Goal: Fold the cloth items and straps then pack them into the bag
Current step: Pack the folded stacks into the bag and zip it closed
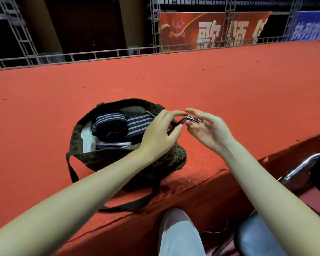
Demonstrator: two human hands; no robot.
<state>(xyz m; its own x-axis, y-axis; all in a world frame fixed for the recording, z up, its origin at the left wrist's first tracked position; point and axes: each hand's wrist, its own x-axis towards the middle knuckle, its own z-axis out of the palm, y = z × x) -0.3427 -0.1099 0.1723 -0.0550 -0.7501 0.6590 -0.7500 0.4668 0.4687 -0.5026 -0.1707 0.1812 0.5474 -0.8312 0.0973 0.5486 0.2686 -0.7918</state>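
Hands [185, 124] pinch strap [179, 123] beside bag [92, 159] rim.

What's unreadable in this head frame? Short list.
- Strap, head view: mostly hidden by the left hand; its length is unknown.
- Metal clip: small and blurred at the right hand; type unclear.
- Bag: lower contents buried under striped cloth.
- Red banner: text cut off by truss.
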